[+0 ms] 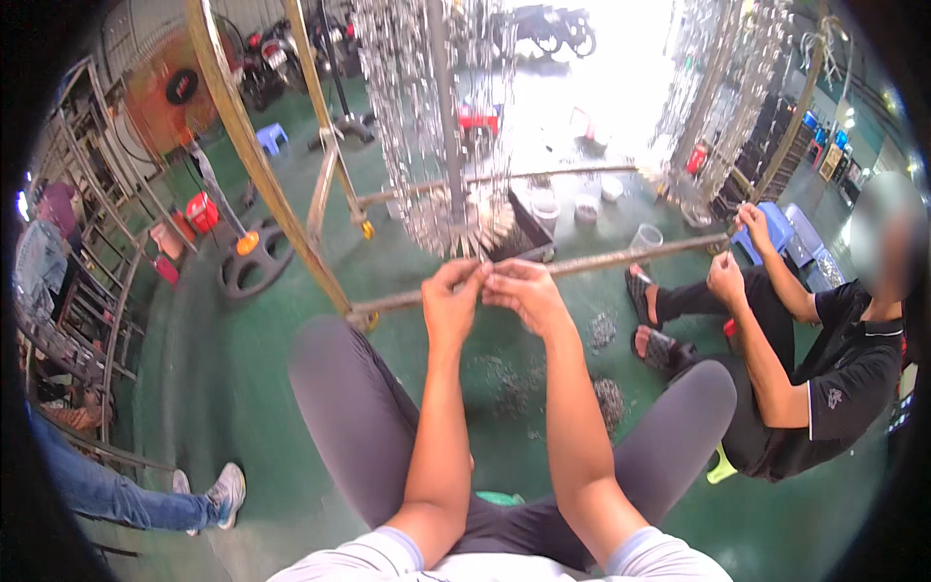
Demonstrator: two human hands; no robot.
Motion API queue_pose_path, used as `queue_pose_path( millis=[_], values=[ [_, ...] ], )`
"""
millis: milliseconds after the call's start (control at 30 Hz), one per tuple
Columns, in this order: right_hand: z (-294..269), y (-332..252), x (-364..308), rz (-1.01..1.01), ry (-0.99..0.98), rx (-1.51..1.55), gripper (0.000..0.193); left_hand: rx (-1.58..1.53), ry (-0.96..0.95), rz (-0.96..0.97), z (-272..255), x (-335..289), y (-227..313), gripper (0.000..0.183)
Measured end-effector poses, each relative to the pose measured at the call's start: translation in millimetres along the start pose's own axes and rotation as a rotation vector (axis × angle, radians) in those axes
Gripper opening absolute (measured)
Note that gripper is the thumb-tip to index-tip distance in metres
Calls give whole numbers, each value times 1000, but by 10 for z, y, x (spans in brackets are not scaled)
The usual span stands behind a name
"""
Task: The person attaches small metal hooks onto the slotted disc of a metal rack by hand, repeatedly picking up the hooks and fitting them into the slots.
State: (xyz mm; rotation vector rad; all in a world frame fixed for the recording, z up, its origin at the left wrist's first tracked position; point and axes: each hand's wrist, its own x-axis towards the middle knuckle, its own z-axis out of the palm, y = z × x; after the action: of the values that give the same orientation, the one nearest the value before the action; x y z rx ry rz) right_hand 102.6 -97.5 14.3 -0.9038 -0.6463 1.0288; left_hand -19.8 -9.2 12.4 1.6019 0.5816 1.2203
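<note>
Currently both hands are raised together in front of the seated person's knees. Left hand (451,296) and right hand (519,291) meet at the fingertips, each pinching a small thin metal piece (484,276) between them — too small to identify further. They sit just below the hanging rack of silvery parts (436,126), above a horizontal metal bar (621,254). Small grey heaps of parts (608,398) lie on the green floor (223,388). A co-worker's hand (725,279) works at the right — well apart.
</note>
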Motion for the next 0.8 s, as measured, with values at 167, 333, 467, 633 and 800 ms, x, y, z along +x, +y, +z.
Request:
queue_pose_path(
  millis=[167,333,467,633,800],
  values=[
    [10,11,60,-72,40,-83,18,-67,-34,-104,13,32,63,24],
    [117,54,54,-229,84,-276,20,-115,54,-78,-10,3,17,24],
    [133,66,-4,-213,33,-170,20,-123,59,-110,-32,-33,79,24],
    [70,106,-14,-174,38,4,19,-74,6,-118,-17,-48,144,21],
    [136,-1,-23,-192,-4,-119,20,-43,-15,-86,-51,9,54,25]
  ],
)
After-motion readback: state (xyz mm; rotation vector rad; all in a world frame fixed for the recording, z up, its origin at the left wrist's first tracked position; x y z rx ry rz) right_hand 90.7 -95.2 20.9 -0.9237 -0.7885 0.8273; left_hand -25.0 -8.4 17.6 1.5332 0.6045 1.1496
